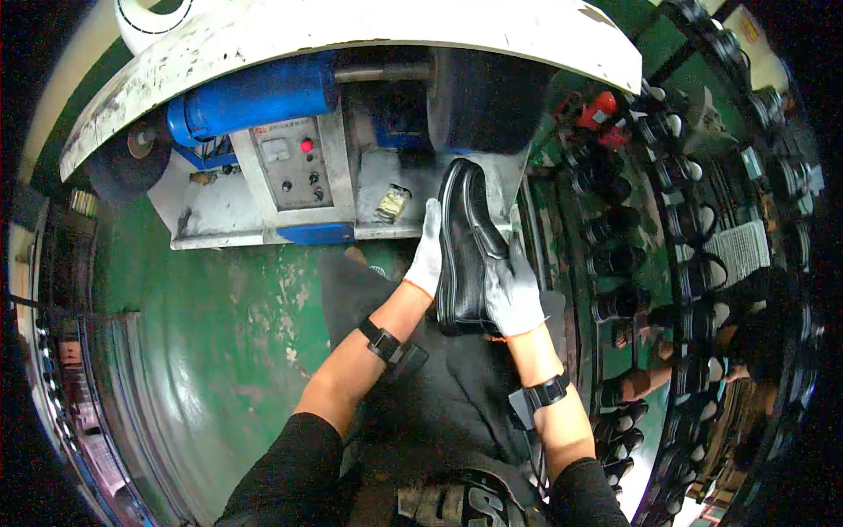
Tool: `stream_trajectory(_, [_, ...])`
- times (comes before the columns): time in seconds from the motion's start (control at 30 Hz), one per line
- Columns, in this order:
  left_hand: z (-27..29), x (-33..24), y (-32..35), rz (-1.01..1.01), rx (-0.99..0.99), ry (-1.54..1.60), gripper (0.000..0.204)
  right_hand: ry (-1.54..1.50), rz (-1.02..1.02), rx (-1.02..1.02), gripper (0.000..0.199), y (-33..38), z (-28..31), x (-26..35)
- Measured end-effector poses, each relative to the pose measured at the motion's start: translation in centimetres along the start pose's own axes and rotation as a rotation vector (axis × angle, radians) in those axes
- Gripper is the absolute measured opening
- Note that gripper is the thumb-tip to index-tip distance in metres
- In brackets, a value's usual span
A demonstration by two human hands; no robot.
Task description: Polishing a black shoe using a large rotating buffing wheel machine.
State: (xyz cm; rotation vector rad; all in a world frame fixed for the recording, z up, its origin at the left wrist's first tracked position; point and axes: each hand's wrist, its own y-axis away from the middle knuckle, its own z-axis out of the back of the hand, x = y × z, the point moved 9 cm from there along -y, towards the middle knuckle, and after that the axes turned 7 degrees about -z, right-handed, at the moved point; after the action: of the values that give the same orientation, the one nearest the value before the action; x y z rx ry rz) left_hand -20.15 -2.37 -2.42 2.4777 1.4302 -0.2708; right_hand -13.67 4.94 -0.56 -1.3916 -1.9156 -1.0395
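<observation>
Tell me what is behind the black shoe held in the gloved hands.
Behind the black shoe stands a dark buffing wheel under a white hood; the shoe's toe covers the contact point. Left hand and right hand grip its sides.

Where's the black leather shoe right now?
In the head view, right of centre: the black leather shoe is held between the gloved left hand and right hand, toe up by the dark wheel.
</observation>
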Motion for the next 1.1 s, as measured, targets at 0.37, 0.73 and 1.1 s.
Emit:
stream_trajectory(0.37, [3.4,-3.8,-8.1,-0.075,-0.14,-0.113,0.075,-0.62,-0.148,0.01,0.038,-11.4,0.9,0.9])
stream_trajectory(0.73, [7.5,-9.9,-13.2,-0.209,-0.334,-0.361,0.074,0.306,0.328,-0.113,0.02,-16.6,1.9,5.0])
stream_trajectory(1.1, [8.1,-13.4,-13.7,-0.32,-0.288,-0.243,0.048,1.502,0.804,-0.441,0.02,-14.6,-1.6,8.7])
